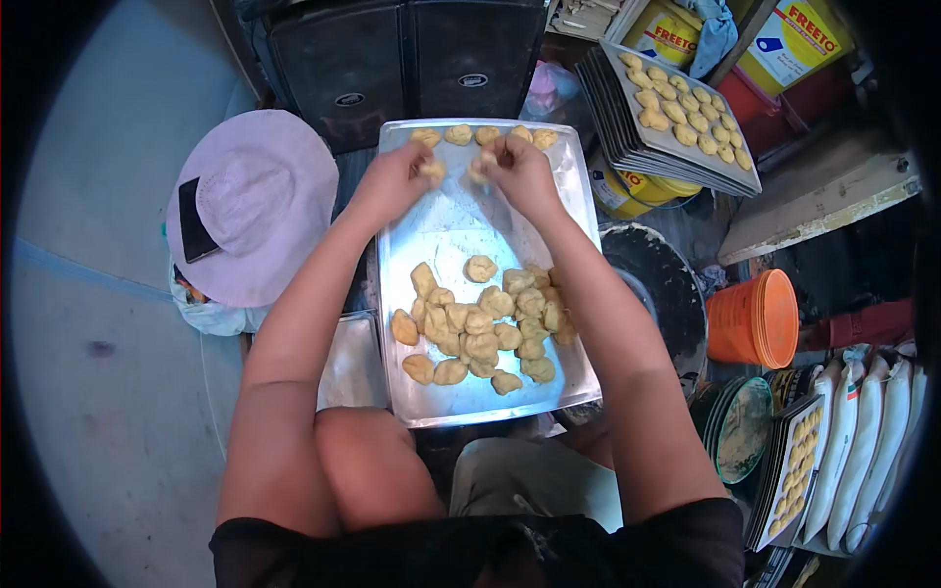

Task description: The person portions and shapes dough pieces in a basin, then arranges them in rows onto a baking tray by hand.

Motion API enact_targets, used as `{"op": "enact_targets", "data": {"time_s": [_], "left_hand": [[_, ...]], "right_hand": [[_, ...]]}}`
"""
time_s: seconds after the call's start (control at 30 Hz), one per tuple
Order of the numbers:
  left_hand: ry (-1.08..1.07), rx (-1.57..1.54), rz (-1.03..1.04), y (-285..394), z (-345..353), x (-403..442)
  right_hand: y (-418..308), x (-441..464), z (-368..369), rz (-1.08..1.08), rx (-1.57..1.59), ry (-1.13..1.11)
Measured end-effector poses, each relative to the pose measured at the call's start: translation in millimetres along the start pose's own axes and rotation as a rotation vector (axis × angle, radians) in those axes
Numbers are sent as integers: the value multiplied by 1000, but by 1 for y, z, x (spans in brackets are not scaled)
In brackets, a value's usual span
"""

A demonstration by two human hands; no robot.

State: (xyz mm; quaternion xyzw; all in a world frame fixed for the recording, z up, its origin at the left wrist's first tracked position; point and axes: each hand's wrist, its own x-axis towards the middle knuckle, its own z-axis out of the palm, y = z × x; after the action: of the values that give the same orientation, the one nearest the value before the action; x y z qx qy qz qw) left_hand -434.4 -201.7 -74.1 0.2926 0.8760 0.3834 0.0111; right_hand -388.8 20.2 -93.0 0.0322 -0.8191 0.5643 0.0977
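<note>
A metal baking tray (431, 220) lies in front of me, over my knees. Along its far edge runs a row of dough pieces (458, 135). Just short of that row, my left hand (395, 179) is closed on a dough piece (432, 171) between thumb and fingers. Opposite it, my right hand (521, 174) pinches another dough piece (479, 169), partly covered by the fingers. The two hands are apart. A heap of dough lumps (480, 321) fills the nearer half of the tray, its right side partly hidden by my right forearm.
Stacked trays (676, 162) topped with shaped dough rise at the upper right. An orange bucket (750, 318), a black basin (652, 265) and another tray stack (796, 470) stand on the right. A hat (260, 211) with a phone (196, 220) sits left; dark speakers (407, 64) stand behind.
</note>
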Motion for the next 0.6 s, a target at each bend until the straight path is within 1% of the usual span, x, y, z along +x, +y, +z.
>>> {"op": "enact_targets", "data": {"time_s": [0.07,0.17,0.2,0.27,0.33,0.37,0.43,0.47,0.5,0.53,0.57,0.6], "left_hand": [[231,37,48,-13,12,11],[242,232,95,-21,15,14],[266,256,135,-22,16,12],[324,305,216,-17,15,8],[198,388,301,-19,10,8],[132,429,346,-19,9,9],[257,431,406,-11,15,11],[317,431,436,-6,19,12],[306,425,472,-2,22,15],[295,417,508,2,26,19],[279,405,544,4,30,22],[196,446,502,3,32,26]], "right_hand": [[8,15,18,-118,-153,181],[3,13,19,-474,-865,130],[0,9,18,-381,-745,139],[-28,-10,10,-202,-506,154],[-58,-42,-5,-56,-365,-401],[-51,-51,-7,-91,-342,-559],[-33,-62,-10,-157,-292,-869],[-30,-57,-18,-85,-257,-775],[-27,-44,-26,-14,-221,-682],[-21,-27,-31,13,-216,-442],[-14,-11,-34,15,-194,-271],[-13,0,-35,72,-227,-143]]}}
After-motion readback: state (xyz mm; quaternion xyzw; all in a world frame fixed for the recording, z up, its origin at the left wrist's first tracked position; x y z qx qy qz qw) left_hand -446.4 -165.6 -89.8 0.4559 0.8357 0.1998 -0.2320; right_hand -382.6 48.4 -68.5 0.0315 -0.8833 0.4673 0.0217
